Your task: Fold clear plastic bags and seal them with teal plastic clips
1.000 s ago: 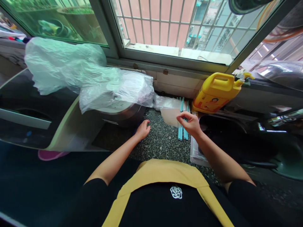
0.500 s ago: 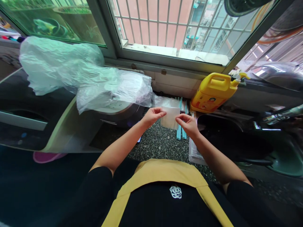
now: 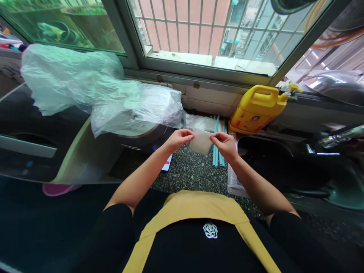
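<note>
The yellow jug point(image 3: 254, 110) carries an orange-red label with a small round picture; its writing is too small to read. A white rose emblem point(image 3: 210, 230) sits on the dark clothing under the mustard apron strap point(image 3: 204, 204).

The left hand point(image 3: 176, 140) and right hand point(image 3: 226, 145) each have thumb and finger pinched together on a thin translucent sheet point(image 3: 200, 144), one at each side. It hangs between them over the speckled counter point(image 3: 189, 176), in front of a clear plastic packet point(image 3: 200, 122). Pale blue strips point(image 3: 215, 157) lie just beside it, partly behind the right hand.

Behind runs a tiled wall point(image 3: 210, 101) below a barred window point(image 3: 196, 65). Crumpled plastic sheeting point(image 3: 113, 100) drapes over a rounded appliance point(image 3: 142, 142) on the left.

The counter shows bare from below the sheet to its near edge by the apron. A phone-like device point(image 3: 167, 163) — partly covered by the left forearm — bounds this patch on the left; a clear plastic tray point(image 3: 234, 187) bounds it on the right, alongside the dark sink point(image 3: 270, 151). The jug stands at the back, near the sink's corner.
</note>
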{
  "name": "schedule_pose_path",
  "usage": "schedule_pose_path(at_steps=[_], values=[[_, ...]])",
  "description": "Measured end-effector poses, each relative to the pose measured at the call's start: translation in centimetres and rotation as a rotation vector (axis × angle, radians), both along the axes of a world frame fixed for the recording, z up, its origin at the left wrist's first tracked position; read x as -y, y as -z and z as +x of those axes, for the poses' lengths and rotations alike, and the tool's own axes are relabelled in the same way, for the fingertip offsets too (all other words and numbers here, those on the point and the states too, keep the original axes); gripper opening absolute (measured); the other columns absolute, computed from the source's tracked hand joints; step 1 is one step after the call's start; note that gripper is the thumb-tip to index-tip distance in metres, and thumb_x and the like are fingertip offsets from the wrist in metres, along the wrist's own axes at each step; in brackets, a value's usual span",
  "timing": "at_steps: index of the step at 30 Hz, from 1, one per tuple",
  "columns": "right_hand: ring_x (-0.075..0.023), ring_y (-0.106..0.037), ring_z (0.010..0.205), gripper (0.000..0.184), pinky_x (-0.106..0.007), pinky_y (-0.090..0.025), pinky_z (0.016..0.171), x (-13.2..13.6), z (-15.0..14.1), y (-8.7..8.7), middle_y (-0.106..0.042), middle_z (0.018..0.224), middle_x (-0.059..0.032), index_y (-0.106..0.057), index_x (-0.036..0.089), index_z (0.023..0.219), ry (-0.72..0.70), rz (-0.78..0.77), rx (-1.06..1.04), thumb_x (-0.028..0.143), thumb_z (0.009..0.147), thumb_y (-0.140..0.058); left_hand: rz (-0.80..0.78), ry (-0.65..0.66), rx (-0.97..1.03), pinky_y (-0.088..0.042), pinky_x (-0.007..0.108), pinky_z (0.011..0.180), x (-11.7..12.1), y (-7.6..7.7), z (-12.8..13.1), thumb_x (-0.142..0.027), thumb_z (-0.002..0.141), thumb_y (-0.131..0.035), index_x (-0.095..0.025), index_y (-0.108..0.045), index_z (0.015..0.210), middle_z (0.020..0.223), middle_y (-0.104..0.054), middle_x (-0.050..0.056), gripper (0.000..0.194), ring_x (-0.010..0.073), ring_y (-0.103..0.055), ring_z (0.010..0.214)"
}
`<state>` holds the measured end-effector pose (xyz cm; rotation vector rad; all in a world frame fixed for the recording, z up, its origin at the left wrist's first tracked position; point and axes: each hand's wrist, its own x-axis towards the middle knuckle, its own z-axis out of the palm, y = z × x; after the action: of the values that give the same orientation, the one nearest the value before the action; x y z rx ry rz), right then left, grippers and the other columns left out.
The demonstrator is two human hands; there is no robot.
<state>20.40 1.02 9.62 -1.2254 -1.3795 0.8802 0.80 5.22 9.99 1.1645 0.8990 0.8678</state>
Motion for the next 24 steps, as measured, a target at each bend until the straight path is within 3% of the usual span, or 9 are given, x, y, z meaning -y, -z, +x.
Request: schedule_pose_path(at_steps=[6,11,14,19,24], values=[[-0.0104,-0.048,0.057,0.022,-0.025,-0.04,0.055,0.1,0.0,0.4,-0.059,0.061,0.0007,-0.064,0.018,0.065,0.051,0.009,-0.002,0.039,0.069,-0.064,-0.128,-0.032,0.153,-0.043,0.018,0.048,0.6,0.1,0.7,-0.036,0.051,-0.082,-0.014,-0.068,0.086,0.086,-0.067,0.005,0.044,0.0101,-0.057,0.067],[-0.0105,-0.048,0.056,0.026,-0.025,-0.041,0.055,0.2,0.1,0.3,-0.059,0.061,0.0006,-0.063,0.018,0.065,0.053,0.002,-0.005,0.043,0.069,-0.065,-0.148,-0.032,0.147,-0.052,0.024,0.06,0.5,0.3,1.5,-0.038,0.047,-0.084,-0.013,-0.06,0.064,0.065,-0.061,-0.001,0.039,0.0094,-0.058,0.062],[-0.0103,-0.048,0.055,0.029,-0.024,-0.04,0.054,0.3,0.2,0.2,-0.058,0.061,0.0009,-0.063,0.018,0.067,0.037,-0.013,-0.002,0.047,0.068,-0.067,-0.101,-0.027,0.129,-0.053,0.026,0.063,0.7,0.4,1.6,-0.04,0.049,-0.083,-0.013,-0.057,0.062,0.062,-0.058,-0.003,0.039,0.0086,-0.058,0.058],[-0.0102,-0.046,0.054,0.038,-0.024,-0.039,0.052,0.2,0.4,0.0,-0.055,0.057,0.001,-0.061,0.018,0.064,0.027,-0.039,-0.016,0.055,0.068,-0.065,-0.018,-0.001,0.113,-0.05,0.022,0.056,1.1,0.1,1.7,-0.042,0.053,-0.08,-0.015,-0.054,0.066,0.065,-0.056,-0.003,0.04,0.0082,-0.055,0.058],[-0.0096,-0.045,0.053,0.04,-0.024,-0.039,0.053,0.0,0.6,0.0,-0.054,0.057,0.0015,-0.059,0.018,0.061,0.007,-0.068,-0.028,0.057,0.068,-0.064,-0.035,0.042,0.153,-0.048,0.02,0.049,1.5,0.1,1.8,-0.044,0.052,-0.08,-0.016,-0.048,0.065,0.065,-0.053,-0.004,0.045,0.0078,-0.052,0.057]])
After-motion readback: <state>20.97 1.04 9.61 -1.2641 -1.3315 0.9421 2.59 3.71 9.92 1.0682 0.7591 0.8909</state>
